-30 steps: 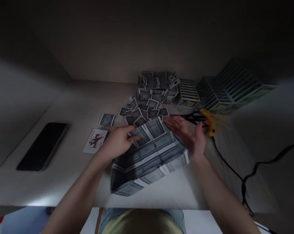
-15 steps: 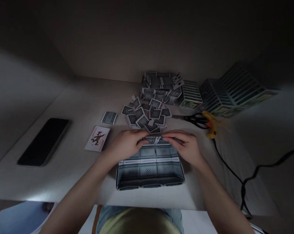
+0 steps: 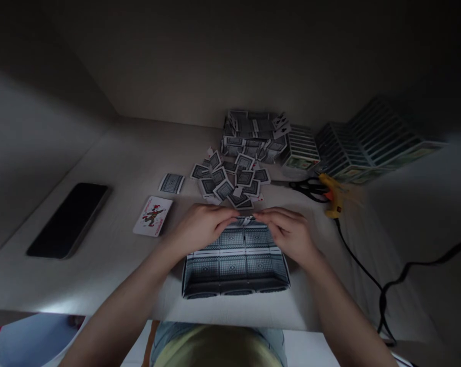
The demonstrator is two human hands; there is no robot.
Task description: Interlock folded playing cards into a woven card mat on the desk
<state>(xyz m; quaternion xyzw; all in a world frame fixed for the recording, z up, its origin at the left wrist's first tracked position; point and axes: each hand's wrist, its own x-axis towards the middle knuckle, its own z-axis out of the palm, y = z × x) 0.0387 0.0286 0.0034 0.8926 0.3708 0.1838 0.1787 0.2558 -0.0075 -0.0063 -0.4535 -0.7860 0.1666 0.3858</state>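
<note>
Pinching the far rim of the playing-card tray (image 3: 221, 267) with left hand (image 3: 202, 225) and right hand (image 3: 289, 233) | tray on table (image 3: 111, 285), just before the folded cards (image 3: 225, 189) | step, I judge: squaring that wall | next likely needs light, even pressure.

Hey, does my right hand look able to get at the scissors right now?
Probably yes: the black scissors lie just beyond the right hand, with nothing apparent blocking between. The glue gun crowds them, though, and the hand would likely need to let go of the card box first.
</note>
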